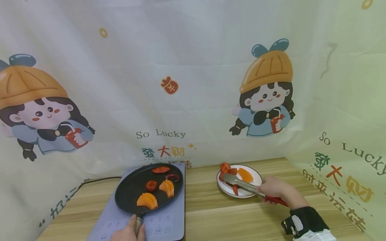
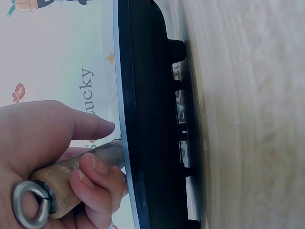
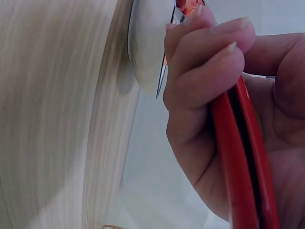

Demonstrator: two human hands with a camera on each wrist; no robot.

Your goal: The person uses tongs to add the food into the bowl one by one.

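Note:
My left hand [image 1: 128,231] grips the wooden handle [image 2: 64,179] of a black frying pan [image 1: 128,192], which sits on a flat cooktop [image 1: 120,231]. In the pan lie two striped orange pieces [image 1: 147,201], a round red piece [image 1: 151,185], a long red piece [image 1: 161,170] and a dark curled piece [image 1: 173,177]. Over to the right, my right hand [image 1: 274,190] holds red-handled metal tongs [image 1: 244,185]. Their tips are over a white plate [image 1: 257,180] bearing red food [image 1: 224,168] and an orange slice [image 1: 245,175]. Whether the tips pinch any food is hard to tell.
Wood-grain table [image 1: 205,214] surface separates the cooktop from the plate. A black cord [image 1: 99,179] runs left from behind the cooktop. A printed cloth [image 1: 205,100] hangs along the back and sides.

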